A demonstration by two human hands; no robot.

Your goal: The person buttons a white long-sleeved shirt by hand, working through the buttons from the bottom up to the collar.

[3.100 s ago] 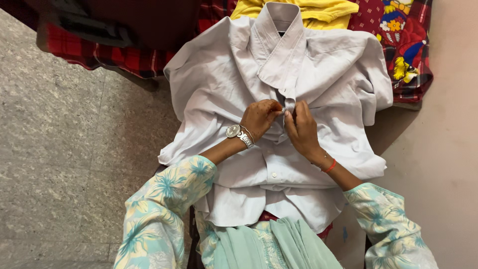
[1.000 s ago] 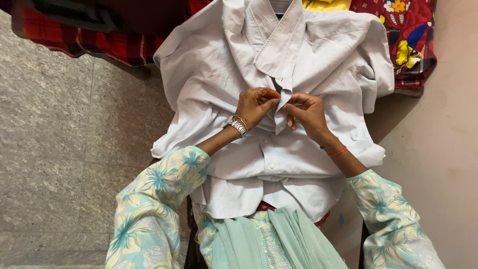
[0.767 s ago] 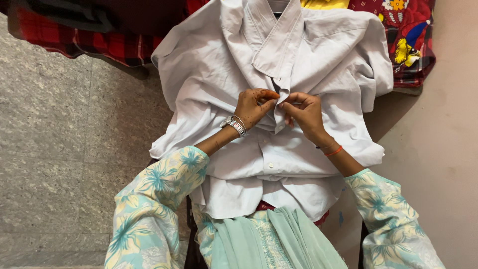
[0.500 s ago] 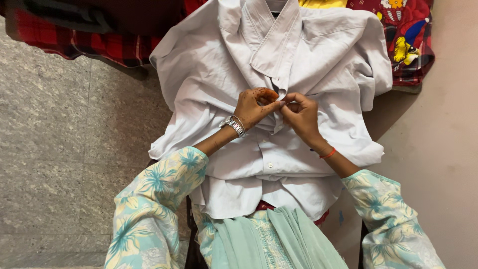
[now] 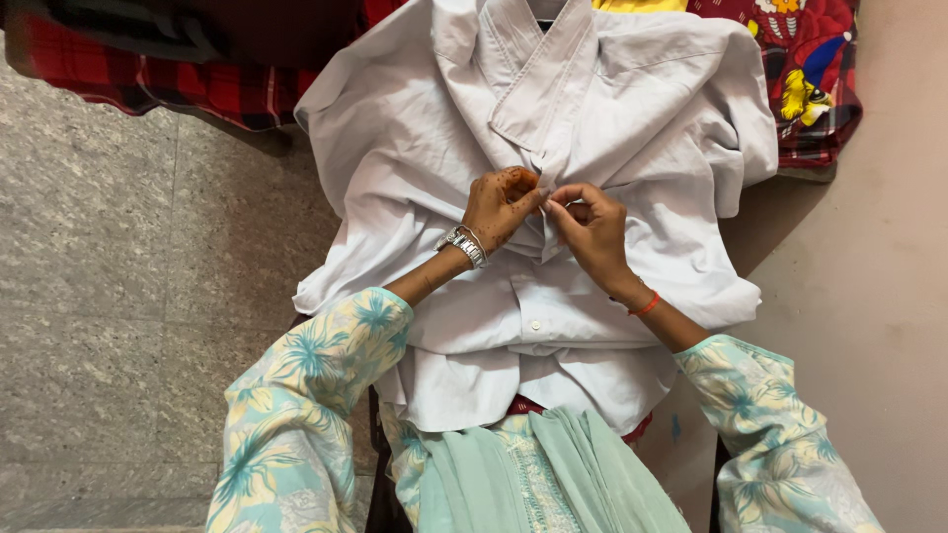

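Where fingers (image 5: 541, 197) meet: pale shirt (image 5: 415, 158).

I see no packages, signs or screens from here. The only label is a small dark tag (image 5: 546, 26) inside the collar of the pale grey shirt (image 5: 632, 118), at the top edge of the view, too small for me to make out further.

Pale grey-white shirt (image 5: 632, 118) lying over red-and-black checked cloth (image 5: 217, 89) at far left. Yellow garment (image 5: 642, 5) peeking at far edge. Sleeves (image 5: 306, 405) showing mint green with teal floral print; silver watch (image 5: 462, 244), orange-red thread bracelet (image 5: 647, 305), speckled grey floor (image 5: 128, 296).
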